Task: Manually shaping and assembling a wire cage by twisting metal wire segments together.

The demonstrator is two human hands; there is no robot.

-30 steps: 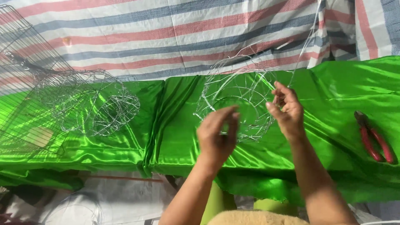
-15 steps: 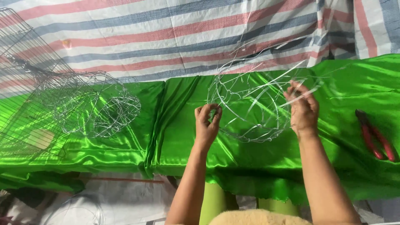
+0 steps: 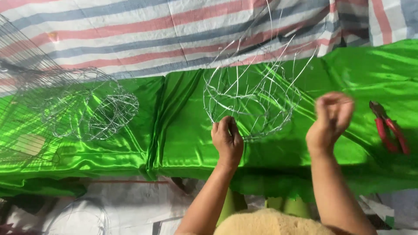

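While my left hand (image 3: pixel 227 138) pinches the near rim of the wire basket (image 3: pixel 251 101) on the green cloth (image 3: pixel 183 143), fingers closed; my right hand (image 3: pixel 331 118) blurred beside it, grip unclear; red pliers (image 3: pixel 389 127) well apart.

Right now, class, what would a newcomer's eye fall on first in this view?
The shiny green cloth spread across the table catches the eye first, with a striped tarp behind it. At its middle stands a wire frame with loose wire ends sticking up; the left hand grips its near rim while the right hand, blurred, is raised beside it. More wire frames lie to the left, and red pliers at the far right.
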